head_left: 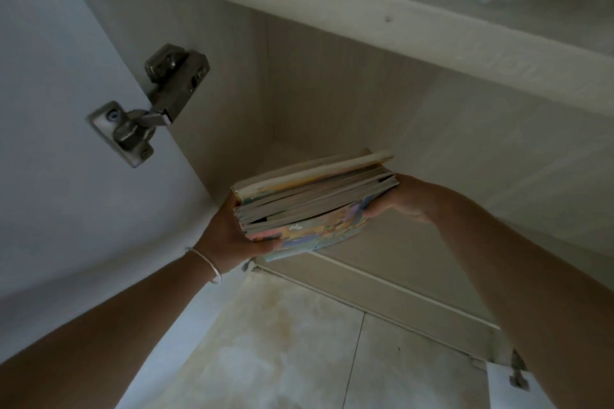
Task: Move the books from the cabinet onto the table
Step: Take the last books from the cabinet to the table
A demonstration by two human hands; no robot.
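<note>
Books (309, 202) gripped at 9 and 3 o'clock by left hand (229, 232) and right hand (402, 199), fingers pressed on the stack, lifted within cabinet (332, 83); table unseen, transfer judged pending.

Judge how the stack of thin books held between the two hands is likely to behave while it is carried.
The stack of books looks uneven, with edges staggered, so single books may slide out. The thin colourful bottom cover seems floppy, likely sagging. Left hand and right hand grip opposite ends, suggesting moderate weight.

Metal hinge (149, 103) on open door (59, 143); tiled floor (282, 342) below.
</note>
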